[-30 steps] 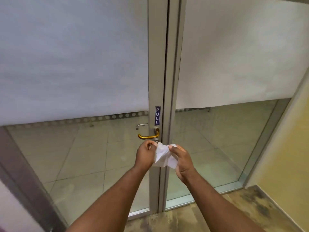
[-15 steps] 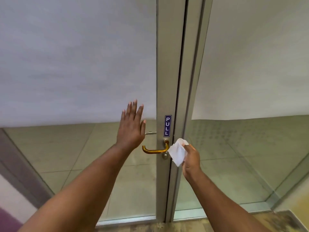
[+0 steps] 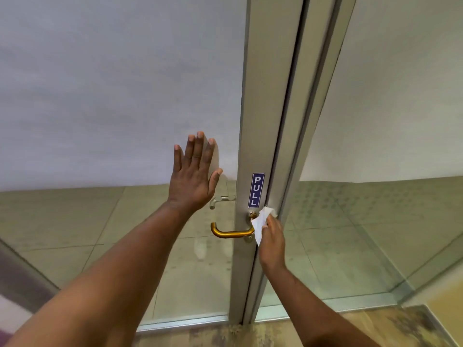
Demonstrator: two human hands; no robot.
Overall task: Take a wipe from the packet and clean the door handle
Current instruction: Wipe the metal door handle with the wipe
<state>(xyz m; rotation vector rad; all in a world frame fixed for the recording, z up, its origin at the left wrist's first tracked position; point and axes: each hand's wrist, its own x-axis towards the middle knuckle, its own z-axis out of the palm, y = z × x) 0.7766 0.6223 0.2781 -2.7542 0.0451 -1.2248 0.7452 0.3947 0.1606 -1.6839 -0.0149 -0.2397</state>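
Note:
A brass lever door handle (image 3: 231,232) sticks out to the left from the grey metal door frame (image 3: 260,121), below a blue PULL sticker (image 3: 256,190). My right hand (image 3: 271,242) grips a crumpled white wipe (image 3: 261,222) and presses it against the handle's base at the frame. My left hand (image 3: 195,174) lies flat with fingers spread on the frosted glass of the door (image 3: 112,96), just above and left of the handle. The wipe packet is not in view.
A second glass panel (image 3: 388,121) stands to the right of the frame. A silver handle (image 3: 220,199) shows through the glass on the far side. Worn floor (image 3: 325,331) runs along the door's bottom edge, and a yellowish wall (image 3: 448,304) is at the lower right.
Both hands held the wipe below the handle a second ago. My left hand let go and went flat onto the glass. My right hand carried the wipe up to the handle's base.

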